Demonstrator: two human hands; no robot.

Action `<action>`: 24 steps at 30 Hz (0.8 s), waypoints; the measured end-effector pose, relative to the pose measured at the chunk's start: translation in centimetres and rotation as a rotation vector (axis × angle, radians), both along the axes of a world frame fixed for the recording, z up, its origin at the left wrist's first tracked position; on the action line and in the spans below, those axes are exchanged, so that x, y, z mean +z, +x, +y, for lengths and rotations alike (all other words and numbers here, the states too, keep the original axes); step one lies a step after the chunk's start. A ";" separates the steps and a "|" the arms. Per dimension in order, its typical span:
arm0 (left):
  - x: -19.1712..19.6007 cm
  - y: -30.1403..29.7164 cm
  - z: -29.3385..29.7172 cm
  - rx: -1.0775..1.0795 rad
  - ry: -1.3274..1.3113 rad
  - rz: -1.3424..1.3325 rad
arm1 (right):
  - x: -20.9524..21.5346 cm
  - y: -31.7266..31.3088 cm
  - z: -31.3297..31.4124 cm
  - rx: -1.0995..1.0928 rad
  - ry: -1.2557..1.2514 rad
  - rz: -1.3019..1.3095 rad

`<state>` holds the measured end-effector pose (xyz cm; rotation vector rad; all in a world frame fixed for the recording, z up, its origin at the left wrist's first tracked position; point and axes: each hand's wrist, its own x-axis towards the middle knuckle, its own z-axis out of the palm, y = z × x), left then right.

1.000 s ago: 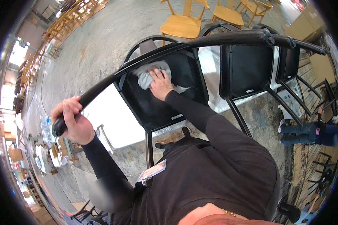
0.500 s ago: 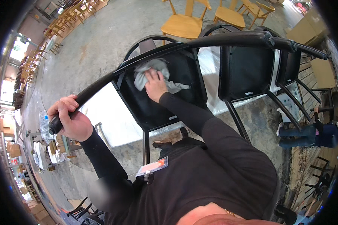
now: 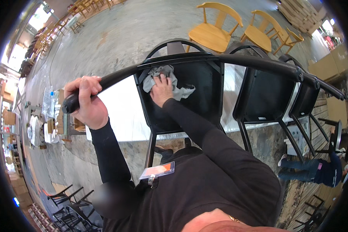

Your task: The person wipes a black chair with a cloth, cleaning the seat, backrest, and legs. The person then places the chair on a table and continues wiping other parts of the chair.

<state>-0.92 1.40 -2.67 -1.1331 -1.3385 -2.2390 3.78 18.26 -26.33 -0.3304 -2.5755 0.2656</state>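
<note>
A black chair (image 3: 199,92) stands in front of me, its broad dark panel facing up toward me. My left hand (image 3: 89,99) is wrapped round the rounded end of a long black bar (image 3: 118,77) of its frame. On the panel's upper left part, my right hand (image 3: 162,89) presses a crumpled grey cloth (image 3: 178,92), fingers bent over it. One end of the cloth trails to the right across the panel. The fingertips rest on the cloth, partly sunk in its folds.
More black chairs (image 3: 265,96) stand to the right on white sheeting (image 3: 123,112). Light wooden chairs (image 3: 210,36) stand beyond on the concrete floor. A person in dark blue (image 3: 317,171) is at the far right, near cardboard boxes (image 3: 332,65). Cluttered benches (image 3: 50,123) line the left.
My right hand and the cloth have moved closer to the upper left corner of the panel. The whole view has turned a little, and my left hand keeps its hold on the bar.
</note>
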 end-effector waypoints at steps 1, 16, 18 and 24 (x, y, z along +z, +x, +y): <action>0.0 0.1 0.0 0.003 -0.002 -0.001 | 0.6 0.6 0.4 0.060 -0.019 -0.080; -0.8 -0.2 -0.4 0.067 -0.043 -0.055 | 0.8 -1.9 -0.4 -0.046 -0.001 -0.028; -1.0 -0.4 -0.4 0.047 -0.009 -0.053 | 0.4 -1.2 0.2 -0.002 0.056 -0.040; -1.6 -1.7 -0.7 0.000 0.007 0.096 | -5.2 2.7 -3.3 0.277 0.130 -0.178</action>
